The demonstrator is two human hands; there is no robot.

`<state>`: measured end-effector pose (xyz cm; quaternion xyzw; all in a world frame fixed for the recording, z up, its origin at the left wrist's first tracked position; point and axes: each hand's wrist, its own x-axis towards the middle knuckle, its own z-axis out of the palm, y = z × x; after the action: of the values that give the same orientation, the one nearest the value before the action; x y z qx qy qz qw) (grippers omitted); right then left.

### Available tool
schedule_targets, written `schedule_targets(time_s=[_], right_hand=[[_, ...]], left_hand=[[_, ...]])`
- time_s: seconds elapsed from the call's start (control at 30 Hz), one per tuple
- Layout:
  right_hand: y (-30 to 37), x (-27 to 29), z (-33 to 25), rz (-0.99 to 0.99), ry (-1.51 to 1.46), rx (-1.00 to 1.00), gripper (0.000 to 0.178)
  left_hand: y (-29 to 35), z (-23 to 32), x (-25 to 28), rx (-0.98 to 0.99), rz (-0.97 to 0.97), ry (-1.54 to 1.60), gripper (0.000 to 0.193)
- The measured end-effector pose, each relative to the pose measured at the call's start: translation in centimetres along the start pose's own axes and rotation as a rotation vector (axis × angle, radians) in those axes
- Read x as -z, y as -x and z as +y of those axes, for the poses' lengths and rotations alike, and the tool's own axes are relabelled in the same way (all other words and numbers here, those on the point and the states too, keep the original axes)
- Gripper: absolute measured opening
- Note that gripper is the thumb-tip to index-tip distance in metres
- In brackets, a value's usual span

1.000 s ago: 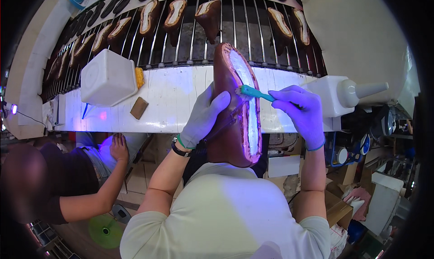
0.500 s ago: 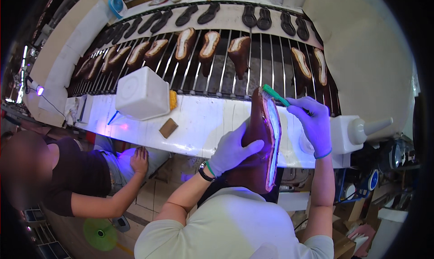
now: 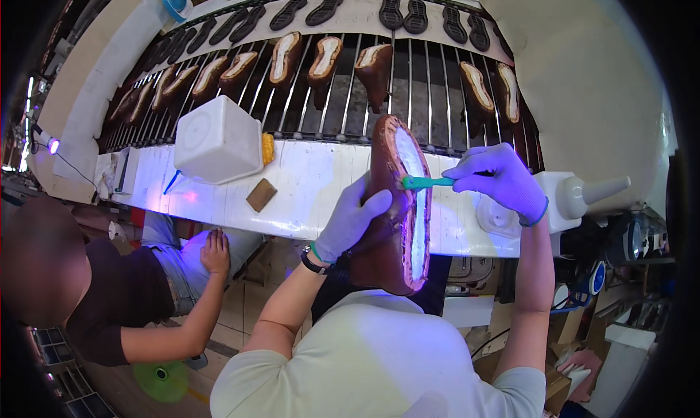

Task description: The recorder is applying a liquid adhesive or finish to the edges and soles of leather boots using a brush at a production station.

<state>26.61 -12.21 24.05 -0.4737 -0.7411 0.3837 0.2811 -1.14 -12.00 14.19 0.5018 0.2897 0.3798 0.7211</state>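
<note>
Bench [image 3: 313, 177]: brightly lit, washed with violet; front edge bowed by the lens.
Small lamp [image 3: 53, 146]: blown out to violet-white.
Gloved right hand [image 3: 499, 176]: tinted violet.
Shirt [image 3: 364, 338]: split into yellowish and violet-white light.
Rods [image 3: 430, 90]: streaked with glints, gaps dim.
Side panel [image 3: 583, 75]: shaded, blackened at the rim.
Co-worker's head [image 3: 44, 265]: heavily blurred.

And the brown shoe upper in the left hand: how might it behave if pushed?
The brown shoe upper likely feels fairly stiff, since its rounded form looks full where the left hand grips it. Its glossy surface may be somewhat slippery. Laid down, it could rock, as its sides curve.
</note>
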Motion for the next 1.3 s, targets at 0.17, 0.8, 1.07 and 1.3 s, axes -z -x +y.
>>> schedule_targets(time_s=[0.17, 0.8, 1.07, 1.3], right_hand=[[0.9, -0.6, 0.4, -0.078, -0.034, -0.037, 0.019], [3.9, -2.7, 0.5, 0.003, -0.028, -0.074, 0.023], [4.7, -2.3, -0.6, -0.215, -0.113, -0.082, 0.022], [3.9, -2.4, 0.0, -0.303, -0.142, -0.025, 0.020]], left_hand=[[-0.1, -0.3, 0.2, 0.018, 0.062, 0.025, 0.057], [-1.5, -0.2, -0.2, 0.035, 0.116, 0.045, 0.051], [-1.8, -0.3, 0.5, 0.152, 0.073, 0.055, 0.053], [-2.6, -1.7, 1.0, 0.315, -0.033, 0.236, 0.050]])
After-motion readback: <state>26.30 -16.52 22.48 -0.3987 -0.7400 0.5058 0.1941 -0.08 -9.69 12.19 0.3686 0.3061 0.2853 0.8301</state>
